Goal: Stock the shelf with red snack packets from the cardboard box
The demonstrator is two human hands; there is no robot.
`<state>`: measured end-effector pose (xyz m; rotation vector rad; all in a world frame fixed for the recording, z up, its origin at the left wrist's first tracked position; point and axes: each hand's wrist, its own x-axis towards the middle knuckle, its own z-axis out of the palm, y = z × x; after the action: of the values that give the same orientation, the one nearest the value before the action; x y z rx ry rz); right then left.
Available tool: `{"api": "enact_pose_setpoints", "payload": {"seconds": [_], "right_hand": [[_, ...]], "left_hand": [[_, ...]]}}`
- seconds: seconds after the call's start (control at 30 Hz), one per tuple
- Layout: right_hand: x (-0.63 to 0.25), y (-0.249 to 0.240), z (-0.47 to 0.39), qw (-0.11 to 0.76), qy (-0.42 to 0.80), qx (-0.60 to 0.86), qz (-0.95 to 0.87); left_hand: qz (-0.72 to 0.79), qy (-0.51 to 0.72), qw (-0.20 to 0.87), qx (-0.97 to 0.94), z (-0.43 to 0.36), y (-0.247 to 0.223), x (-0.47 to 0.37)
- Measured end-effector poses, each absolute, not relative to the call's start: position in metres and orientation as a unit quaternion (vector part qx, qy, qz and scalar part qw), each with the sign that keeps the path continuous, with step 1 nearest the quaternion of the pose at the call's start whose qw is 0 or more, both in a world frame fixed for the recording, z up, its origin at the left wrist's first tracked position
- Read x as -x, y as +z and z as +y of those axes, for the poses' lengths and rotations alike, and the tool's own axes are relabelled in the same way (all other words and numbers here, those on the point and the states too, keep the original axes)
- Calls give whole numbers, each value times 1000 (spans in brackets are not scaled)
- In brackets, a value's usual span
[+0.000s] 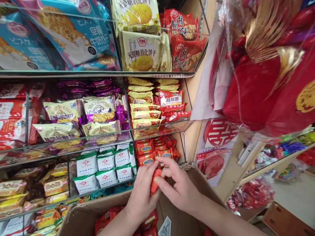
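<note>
A small red packet (155,182) is pinched between my two hands at the lower middle of the view. My left hand (143,193) is wrapped round it from the left, fingers pointing up. My right hand (176,183) holds its right side with thumb and fingers. Just beyond the fingertips, similar red packets (144,147) stand in a shelf compartment. Below my hands, an open cardboard box (81,218) contains more red packets (150,221) and a white printed paper (165,226). My wrists partly hide the box's contents.
Clear-fronted shelves hold blue biscuit packs (73,32), cream packs (141,50), purple-edged packs (99,109) and white-green packs (107,177). Red bagged decorations (256,88) hang at the upper right. Another shelf with wrapped goods and a brown box (286,219) stand at the right.
</note>
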<state>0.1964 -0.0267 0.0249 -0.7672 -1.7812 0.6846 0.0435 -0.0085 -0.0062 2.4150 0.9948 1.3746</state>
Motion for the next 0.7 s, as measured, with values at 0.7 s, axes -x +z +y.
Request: {"api": "enact_pose_setpoints", "payload": {"seconds": [0.7], "right_hand": [[-206, 12, -5, 529, 533, 412, -517]], "left_hand": [[332, 551, 608, -466, -2, 9, -59]]}}
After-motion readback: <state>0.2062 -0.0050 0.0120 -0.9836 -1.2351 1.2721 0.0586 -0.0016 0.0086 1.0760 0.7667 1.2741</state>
